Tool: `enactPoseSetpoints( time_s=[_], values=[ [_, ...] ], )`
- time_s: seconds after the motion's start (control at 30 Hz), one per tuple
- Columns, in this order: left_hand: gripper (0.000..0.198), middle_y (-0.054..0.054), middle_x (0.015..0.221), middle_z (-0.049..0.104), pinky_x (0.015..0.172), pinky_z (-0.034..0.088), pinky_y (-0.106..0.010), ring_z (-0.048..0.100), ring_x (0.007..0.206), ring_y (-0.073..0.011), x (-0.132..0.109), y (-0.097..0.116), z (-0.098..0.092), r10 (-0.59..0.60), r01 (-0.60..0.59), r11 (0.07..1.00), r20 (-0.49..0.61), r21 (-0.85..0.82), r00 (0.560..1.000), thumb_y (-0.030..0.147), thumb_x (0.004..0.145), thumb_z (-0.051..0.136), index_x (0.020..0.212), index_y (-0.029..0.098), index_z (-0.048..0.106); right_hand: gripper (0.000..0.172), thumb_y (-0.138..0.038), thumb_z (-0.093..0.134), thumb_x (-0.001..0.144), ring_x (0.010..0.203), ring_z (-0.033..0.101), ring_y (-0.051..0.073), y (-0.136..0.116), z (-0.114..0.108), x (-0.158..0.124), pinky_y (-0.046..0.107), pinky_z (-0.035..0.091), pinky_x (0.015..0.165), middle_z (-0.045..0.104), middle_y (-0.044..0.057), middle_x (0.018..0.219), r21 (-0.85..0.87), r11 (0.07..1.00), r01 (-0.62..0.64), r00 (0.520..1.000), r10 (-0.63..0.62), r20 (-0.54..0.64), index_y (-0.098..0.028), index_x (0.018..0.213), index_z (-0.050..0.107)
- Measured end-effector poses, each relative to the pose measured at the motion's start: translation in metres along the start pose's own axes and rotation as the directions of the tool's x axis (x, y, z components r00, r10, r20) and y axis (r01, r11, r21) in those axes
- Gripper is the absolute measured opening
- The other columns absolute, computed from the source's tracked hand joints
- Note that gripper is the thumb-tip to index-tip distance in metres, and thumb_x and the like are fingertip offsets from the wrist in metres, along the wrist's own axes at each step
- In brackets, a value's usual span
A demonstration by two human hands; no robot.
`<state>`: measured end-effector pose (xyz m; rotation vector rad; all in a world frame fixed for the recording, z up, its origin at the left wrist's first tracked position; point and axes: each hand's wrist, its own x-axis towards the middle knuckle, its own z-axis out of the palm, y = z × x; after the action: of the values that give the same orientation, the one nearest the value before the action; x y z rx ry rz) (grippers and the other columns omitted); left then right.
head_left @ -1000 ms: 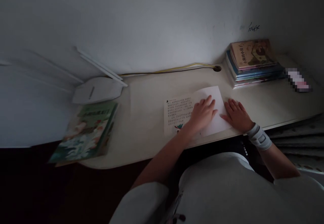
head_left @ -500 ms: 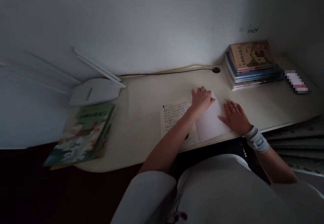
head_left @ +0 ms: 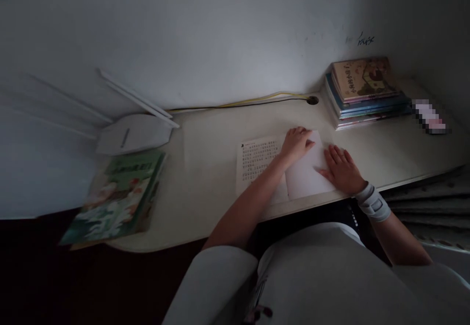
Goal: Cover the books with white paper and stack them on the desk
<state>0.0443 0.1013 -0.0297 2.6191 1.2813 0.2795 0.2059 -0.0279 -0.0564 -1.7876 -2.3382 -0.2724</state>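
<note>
Left hand shifted right, beside the printed Chinese page.

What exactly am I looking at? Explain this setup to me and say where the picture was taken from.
There is no machine here, only a person's two bare hands. A camera worn on the person's head looks forward and down, so you see the arms from above. On the cream desk lies an open booklet, with printed text on one page and the other white. The left hand rests on the white page, fingers curled. The right hand, with a wrist brace, lies flat at that page's edge. Neither clearly grips anything. A stack of books and a picture book lie nearby.
</note>
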Motion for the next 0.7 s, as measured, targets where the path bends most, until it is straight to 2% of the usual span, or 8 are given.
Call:
enactPoseSetpoints(
  time_s=[0.07,0.17,0.23,0.3,0.4,0.47,0.57,0.7],
  values=[
    [0.048,-0.014,0.137,0.049,0.109,0.026,-0.047,0.039,0.129,-0.0277,-0.002,0.005,-0.005,-0.027,0.028,0.999,-0.027,0.036,0.999,0.037,0.091,0.048,0.133,0.015,0.048,0.068,-0.054,0.031,0.094,0.133,0.039,0.032,0.001,0.001,0.000,0.050,0.028,0.107,0.042,0.023,0.143,0.003,1.000,0.000,1.000,0.000,0.000,-0.004,0.138,0.042],
    [0.061,-0.016,0.151,0.030,0.110,0.017,-0.059,0.018,0.141,-0.0344,-0.019,0.006,-0.026,-0.045,0.046,0.995,-0.011,0.094,0.999,0.048,0.092,0.043,0.143,0.017,0.033,0.068,-0.055,0.029,0.094,0.133,0.039,0.032,0.002,0.001,0.000,0.049,0.028,0.107,0.042,0.022,0.143,0.009,1.000,-0.001,1.000,0.001,-0.001,-0.005,0.139,0.042],
    [0.072,-0.016,0.155,0.020,0.109,0.015,-0.062,0.011,0.143,-0.0369,-0.043,-0.002,-0.043,-0.012,0.003,0.994,0.085,0.113,0.996,0.057,0.088,0.043,0.147,0.019,0.026,0.069,-0.056,0.028,0.094,0.133,0.038,0.032,0.002,0.000,0.000,0.049,0.028,0.107,0.042,0.022,0.143,0.012,1.000,-0.001,1.000,0.001,0.006,-0.005,0.139,0.042],
    [0.083,-0.015,0.157,0.013,0.109,0.016,-0.062,0.006,0.143,-0.0386,-0.072,-0.012,-0.053,0.027,-0.052,0.993,0.224,0.108,0.974,0.063,0.083,0.047,0.149,0.021,0.020,0.069,-0.056,0.027,0.094,0.134,0.037,0.032,0.001,-0.001,0.000,0.049,0.027,0.108,0.042,0.022,0.144,0.018,1.000,-0.003,1.000,0.003,0.017,-0.005,0.139,0.041],
    [0.096,-0.017,0.157,0.008,0.107,0.018,-0.063,0.007,0.142,-0.0427,-0.109,-0.024,-0.047,-0.050,0.013,0.992,0.296,0.124,0.954,0.070,0.076,0.052,0.150,0.021,0.015,0.070,-0.056,0.028,0.093,0.135,0.035,0.031,0.002,-0.001,0.000,0.049,0.025,0.109,0.040,0.022,0.145,0.042,0.999,-0.011,0.999,0.009,0.041,-0.006,0.141,0.038],
    [0.098,-0.019,0.157,0.010,0.107,0.016,-0.065,0.008,0.142,-0.0441,-0.121,-0.024,-0.036,-0.107,0.071,0.989,0.290,0.132,0.951,0.070,0.075,0.052,0.150,0.020,0.015,0.071,-0.057,0.030,0.093,0.136,0.032,0.032,0.003,-0.001,-0.001,0.049,0.024,0.110,0.038,0.022,0.146,0.058,0.998,-0.019,0.998,0.015,0.067,-0.007,0.142,0.037],
    [0.096,-0.020,0.156,0.011,0.106,0.014,-0.068,0.006,0.142,-0.0443,-0.122,-0.019,-0.023,-0.130,0.103,0.987,0.250,0.120,0.959,0.069,0.077,0.050,0.150,0.019,0.014,0.075,-0.061,0.030,0.091,0.138,0.030,0.032,0.007,0.000,-0.001,0.049,0.024,0.109,0.036,0.022,0.147,0.086,0.996,-0.016,0.994,0.006,0.108,-0.007,0.143,0.035],
    [0.093,-0.020,0.157,0.009,0.106,0.012,-0.069,0.005,0.142,-0.0444,-0.116,-0.011,-0.022,-0.154,0.129,0.985,0.252,0.113,0.955,0.068,0.079,0.048,0.150,0.018,0.015,0.078,-0.065,0.034,0.088,0.139,0.027,0.032,0.010,-0.002,-0.003,0.051,0.024,0.109,0.034,0.021,0.149,0.114,0.993,0.007,0.992,-0.022,0.127,-0.011,0.146,0.031]
  ],
)
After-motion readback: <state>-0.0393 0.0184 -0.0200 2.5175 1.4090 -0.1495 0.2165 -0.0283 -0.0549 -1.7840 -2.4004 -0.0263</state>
